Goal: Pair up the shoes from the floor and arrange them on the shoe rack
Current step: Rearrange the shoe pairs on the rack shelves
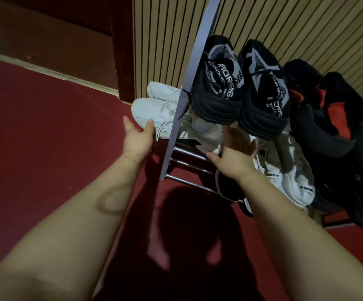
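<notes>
The left hand (137,137) reaches forward with straight, relaxed fingers and holds nothing. Its thumb tip is at the edge of the near white sneaker (152,110), touching it or very close. That sneaker lies on the red carpet (46,137) just ahead of the fingertips, with its mate (163,91) directly beyond it. Both rest outside the shoe rack (187,164), on the far side of the side panel (190,83) from the right hand. They seem to be the pair waiting to be shelved, which would explain the open hand aimed at them. The right hand (232,158) reaches past the panel into the lower tier and rests on or against a pale shoe (206,131) there. Its thumb juts out sideways, but the fingers blur into the shadow under the upper tier. I cannot tell whether they curl round the shoe or only press it. That hand is probably nudging the shoe aside to make room. Directly above its fingers, a black-and-grey knit pair (217,90) sits heels outward on the top tier. Further out from the right hand are white lettered sneakers (295,181) and black shoes with red lining (332,118), so most of the pairing looks finished.
</notes>
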The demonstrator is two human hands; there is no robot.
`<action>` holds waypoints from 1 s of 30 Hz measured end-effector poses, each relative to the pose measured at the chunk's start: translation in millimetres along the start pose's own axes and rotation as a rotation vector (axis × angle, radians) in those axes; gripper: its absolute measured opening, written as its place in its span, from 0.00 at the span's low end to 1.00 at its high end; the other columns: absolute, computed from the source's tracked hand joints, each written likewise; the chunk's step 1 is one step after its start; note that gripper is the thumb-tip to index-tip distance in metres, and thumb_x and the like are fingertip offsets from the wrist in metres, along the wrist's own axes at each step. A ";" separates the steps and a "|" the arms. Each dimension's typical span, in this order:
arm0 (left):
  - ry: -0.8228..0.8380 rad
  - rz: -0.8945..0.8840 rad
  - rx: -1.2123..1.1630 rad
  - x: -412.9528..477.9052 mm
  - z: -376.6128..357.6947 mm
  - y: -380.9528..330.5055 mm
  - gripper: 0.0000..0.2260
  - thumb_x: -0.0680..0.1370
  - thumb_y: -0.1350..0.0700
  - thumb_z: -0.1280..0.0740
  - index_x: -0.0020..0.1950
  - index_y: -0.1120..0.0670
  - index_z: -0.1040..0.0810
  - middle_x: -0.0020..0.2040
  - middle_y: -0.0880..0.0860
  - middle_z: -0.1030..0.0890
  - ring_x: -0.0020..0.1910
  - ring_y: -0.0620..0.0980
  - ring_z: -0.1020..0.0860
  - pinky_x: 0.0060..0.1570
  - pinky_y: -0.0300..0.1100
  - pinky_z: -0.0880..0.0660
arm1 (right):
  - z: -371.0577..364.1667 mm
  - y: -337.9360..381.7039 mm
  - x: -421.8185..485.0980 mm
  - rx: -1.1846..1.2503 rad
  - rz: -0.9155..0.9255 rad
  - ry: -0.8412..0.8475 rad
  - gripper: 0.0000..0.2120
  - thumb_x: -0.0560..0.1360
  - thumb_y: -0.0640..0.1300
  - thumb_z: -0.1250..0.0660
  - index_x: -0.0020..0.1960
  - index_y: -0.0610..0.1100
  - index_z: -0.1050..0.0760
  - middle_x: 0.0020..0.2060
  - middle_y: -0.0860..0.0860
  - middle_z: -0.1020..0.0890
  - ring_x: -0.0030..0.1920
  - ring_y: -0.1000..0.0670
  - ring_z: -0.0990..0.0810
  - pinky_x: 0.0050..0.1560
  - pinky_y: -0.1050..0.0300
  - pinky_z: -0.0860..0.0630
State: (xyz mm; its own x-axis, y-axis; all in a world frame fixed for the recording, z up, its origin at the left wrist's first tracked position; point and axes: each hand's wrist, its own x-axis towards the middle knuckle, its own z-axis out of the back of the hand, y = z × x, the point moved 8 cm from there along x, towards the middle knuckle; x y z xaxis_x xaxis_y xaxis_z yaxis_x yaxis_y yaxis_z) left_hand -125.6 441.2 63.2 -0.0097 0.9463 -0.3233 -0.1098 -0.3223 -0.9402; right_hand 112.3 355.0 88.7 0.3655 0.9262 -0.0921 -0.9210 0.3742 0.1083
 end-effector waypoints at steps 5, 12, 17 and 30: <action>0.004 -0.028 0.024 -13.6 -9.7 9.9 0.36 0.79 0.48 0.38 0.78 0.51 0.58 0.70 0.54 0.30 0.68 0.51 0.31 0.60 0.37 0.39 | 18.4 10.2 -2.3 -0.046 0.170 -0.154 0.44 0.72 0.59 0.33 0.78 0.51 0.54 0.76 0.44 0.50 0.75 0.40 0.51 0.71 0.46 0.53; 0.095 0.003 0.193 -33.1 -16.1 45.2 0.39 0.78 0.43 0.38 0.77 0.50 0.62 0.72 0.56 0.33 0.70 0.53 0.33 0.67 0.41 0.39 | 25.4 21.2 14.1 -0.094 0.384 -0.032 0.54 0.66 0.55 0.25 0.78 0.49 0.58 0.76 0.43 0.48 0.75 0.39 0.48 0.71 0.43 0.42; 0.190 -0.043 0.293 -50.6 -24.1 54.8 0.41 0.76 0.41 0.37 0.76 0.46 0.63 0.74 0.58 0.37 0.71 0.54 0.34 0.70 0.48 0.37 | 20.7 23.6 10.9 -0.030 0.346 -0.056 0.54 0.66 0.57 0.25 0.78 0.50 0.59 0.77 0.44 0.52 0.76 0.42 0.52 0.74 0.45 0.46; 0.312 -0.116 0.278 -83.8 -52.3 45.4 0.37 0.77 0.44 0.36 0.76 0.41 0.58 0.64 0.54 0.27 0.46 0.42 0.24 0.45 0.33 0.31 | 43.7 22.2 -13.9 0.282 0.173 -0.122 0.35 0.72 0.52 0.29 0.72 0.42 0.41 0.67 0.43 0.31 0.66 0.42 0.33 0.65 0.53 0.35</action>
State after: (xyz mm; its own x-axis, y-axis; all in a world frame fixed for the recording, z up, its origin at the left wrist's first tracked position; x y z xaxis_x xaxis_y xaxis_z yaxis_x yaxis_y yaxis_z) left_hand -77.8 345.8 42.0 0.3149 0.9087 -0.2741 -0.3562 -0.1545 -0.9215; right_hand 92.6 352.5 135.6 0.2360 0.9693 0.0684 -0.9036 0.1931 0.3823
